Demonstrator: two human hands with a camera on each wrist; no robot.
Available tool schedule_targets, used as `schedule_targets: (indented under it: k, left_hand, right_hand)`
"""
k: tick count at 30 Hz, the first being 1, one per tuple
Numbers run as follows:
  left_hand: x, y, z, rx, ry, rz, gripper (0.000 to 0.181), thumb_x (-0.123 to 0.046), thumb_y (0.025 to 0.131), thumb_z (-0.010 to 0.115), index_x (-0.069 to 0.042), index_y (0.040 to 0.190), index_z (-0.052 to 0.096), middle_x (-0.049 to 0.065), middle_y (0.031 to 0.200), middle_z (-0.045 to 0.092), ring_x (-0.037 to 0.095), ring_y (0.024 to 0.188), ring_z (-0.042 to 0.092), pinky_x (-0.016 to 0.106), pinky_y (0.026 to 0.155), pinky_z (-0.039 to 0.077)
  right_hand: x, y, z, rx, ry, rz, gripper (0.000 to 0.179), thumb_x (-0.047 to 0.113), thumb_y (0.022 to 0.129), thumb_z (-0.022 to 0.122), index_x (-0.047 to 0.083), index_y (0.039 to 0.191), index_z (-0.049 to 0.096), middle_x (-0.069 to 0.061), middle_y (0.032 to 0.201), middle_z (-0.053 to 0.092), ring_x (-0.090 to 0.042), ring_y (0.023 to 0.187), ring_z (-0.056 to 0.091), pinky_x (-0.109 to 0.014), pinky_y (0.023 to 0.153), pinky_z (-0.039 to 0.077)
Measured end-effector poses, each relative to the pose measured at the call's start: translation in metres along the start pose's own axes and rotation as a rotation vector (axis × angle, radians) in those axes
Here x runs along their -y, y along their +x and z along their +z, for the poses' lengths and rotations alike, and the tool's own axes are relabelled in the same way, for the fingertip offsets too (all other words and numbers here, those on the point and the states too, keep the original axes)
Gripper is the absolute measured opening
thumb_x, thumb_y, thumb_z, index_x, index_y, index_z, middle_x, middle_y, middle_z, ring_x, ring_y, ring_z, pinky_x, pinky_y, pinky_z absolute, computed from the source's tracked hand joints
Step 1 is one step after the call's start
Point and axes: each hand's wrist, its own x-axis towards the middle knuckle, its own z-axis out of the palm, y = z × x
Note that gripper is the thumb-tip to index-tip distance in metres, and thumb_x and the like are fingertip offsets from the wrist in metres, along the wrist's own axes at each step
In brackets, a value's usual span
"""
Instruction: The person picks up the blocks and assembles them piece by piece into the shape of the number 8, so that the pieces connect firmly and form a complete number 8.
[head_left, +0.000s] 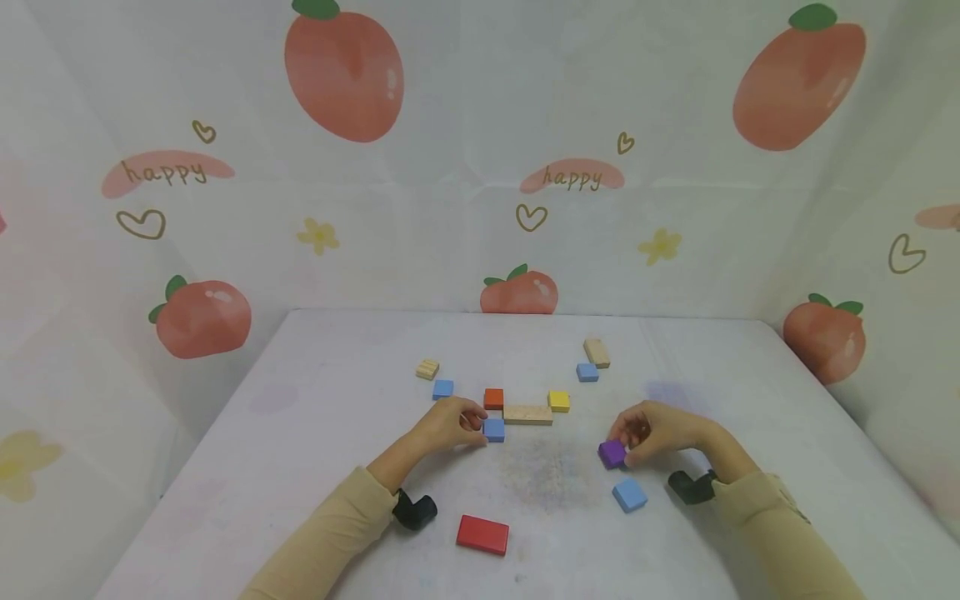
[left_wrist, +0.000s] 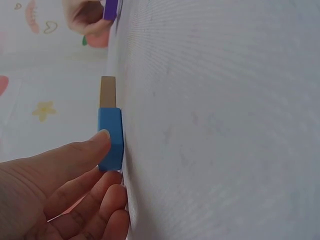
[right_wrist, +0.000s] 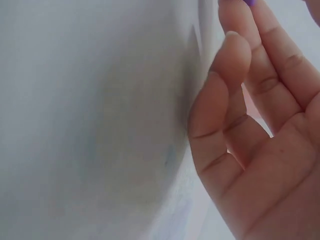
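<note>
My left hand [head_left: 450,423] pinches a blue block [head_left: 493,430] at its left end, with the thumb laid on the near side in the left wrist view. That block stands on the table at the left end of a plain wooden plank [head_left: 528,415]. Behind it sits an orange-red block [head_left: 493,398], and a yellow block [head_left: 558,402] is behind the plank's right end. On the right, my right hand [head_left: 663,429] holds a purple block [head_left: 612,454] between thumb and fingers. Only a sliver of the purple block [right_wrist: 250,2] shows in the right wrist view.
A loose blue block [head_left: 629,495] lies in front of the right hand, and a red block [head_left: 482,535] near the front. Farther back are a blue block [head_left: 443,389] with a wooden block [head_left: 427,369] at left, and another blue block [head_left: 587,372] with a wooden block [head_left: 597,352] at right.
</note>
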Motion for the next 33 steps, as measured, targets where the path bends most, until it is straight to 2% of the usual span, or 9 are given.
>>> schedule_targets:
  k: [6, 15, 23, 33]
  left_hand:
    - [0.000, 0.001, 0.001, 0.001, 0.004, -0.015, 0.034, -0.012, 0.074, 0.077, -0.001, 0.104, 0.066, 0.006, 0.085, 0.066, 0.010, 0.075, 0.056, 0.019, 0.066, 0.046]
    - [0.000, 0.001, 0.001, 0.002, 0.004, -0.017, 0.034, -0.012, 0.074, 0.077, -0.001, 0.105, 0.066, 0.006, 0.086, 0.066, 0.010, 0.074, 0.056, 0.019, 0.065, 0.046]
    - [-0.001, 0.000, 0.000, 0.002, -0.001, -0.011, 0.034, -0.012, 0.074, 0.077, 0.000, 0.105, 0.066, 0.006, 0.086, 0.066, 0.010, 0.073, 0.055, 0.019, 0.065, 0.046]
    - [-0.001, 0.000, 0.000, 0.000, 0.010, 0.000, 0.034, -0.012, 0.074, 0.077, 0.000, 0.104, 0.066, 0.007, 0.086, 0.067, 0.010, 0.074, 0.056, 0.018, 0.064, 0.046]
  right_hand:
    - [0.006, 0.006, -0.002, -0.061, -0.052, 0.028, 0.025, 0.017, 0.076, 0.074, 0.006, 0.098, 0.067, 0.002, 0.077, 0.059, 0.000, 0.069, 0.049, -0.018, 0.062, 0.042]
    - [0.011, 0.018, -0.003, -0.120, -0.073, -0.002, 0.026, 0.017, 0.078, 0.074, 0.006, 0.099, 0.066, -0.009, 0.082, 0.062, -0.001, 0.071, 0.051, -0.020, 0.064, 0.046]
    - [0.016, 0.031, -0.001, -0.121, -0.090, -0.038, 0.026, 0.019, 0.077, 0.074, 0.006, 0.099, 0.065, -0.009, 0.084, 0.062, -0.002, 0.073, 0.052, -0.020, 0.066, 0.047]
    - [0.020, 0.041, 0.001, -0.121, -0.092, -0.035, 0.026, 0.018, 0.077, 0.074, 0.004, 0.097, 0.065, -0.008, 0.080, 0.061, -0.001, 0.073, 0.051, -0.020, 0.066, 0.046]
